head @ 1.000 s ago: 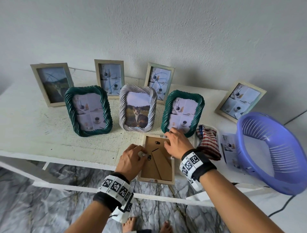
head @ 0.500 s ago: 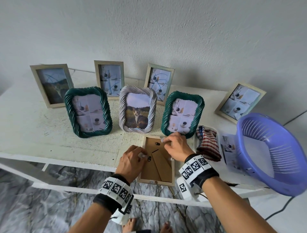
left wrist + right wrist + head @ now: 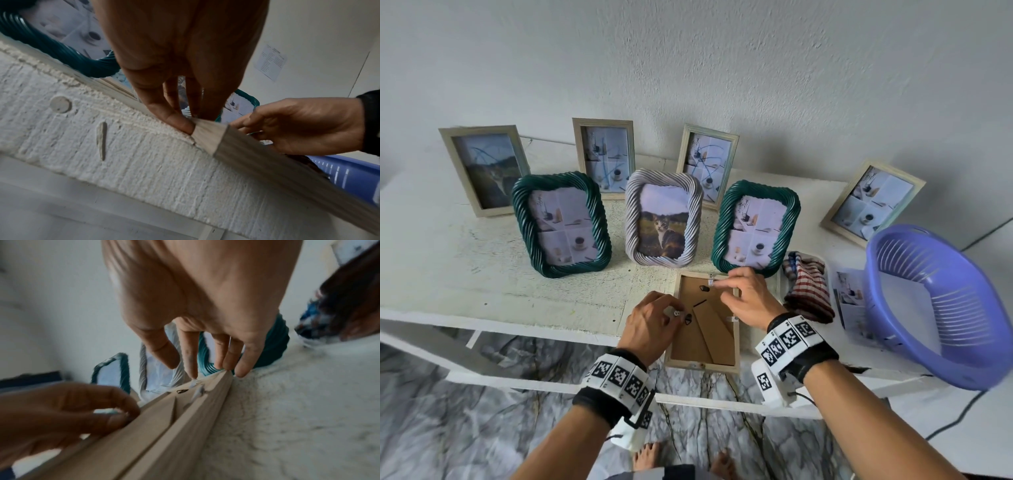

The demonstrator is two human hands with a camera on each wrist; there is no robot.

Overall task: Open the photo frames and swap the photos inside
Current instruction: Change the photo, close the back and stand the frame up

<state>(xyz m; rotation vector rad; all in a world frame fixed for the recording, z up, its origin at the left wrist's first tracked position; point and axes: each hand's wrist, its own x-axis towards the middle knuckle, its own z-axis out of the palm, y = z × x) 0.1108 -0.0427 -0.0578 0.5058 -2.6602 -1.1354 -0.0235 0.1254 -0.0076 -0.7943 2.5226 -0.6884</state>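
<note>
A light wooden photo frame [image 3: 688,342] lies face down at the table's front edge, its brown backing and folded stand showing. My left hand [image 3: 652,317] curls over the frame's left edge, thumb pressed against the rim [image 3: 257,154], beside a small metal tab there. My right hand [image 3: 738,293] reaches over the far right corner. Its index fingertip [image 3: 193,374] touches the metal tab [image 3: 711,282] at the top edge, and the other fingers rest on the far rim [image 3: 164,426]. The photo inside is hidden.
Behind the frame stand two green rope frames [image 3: 561,222] [image 3: 755,228], a white rope frame with a cat photo [image 3: 663,219], and several plain frames by the wall. On the right lie a striped cloth [image 3: 806,287], a loose print [image 3: 851,298] and a purple basket [image 3: 935,308].
My right hand has drawn back from the green frame's foot, and its index finger has come onto the top tab. The left hand has stayed on the left edge.
</note>
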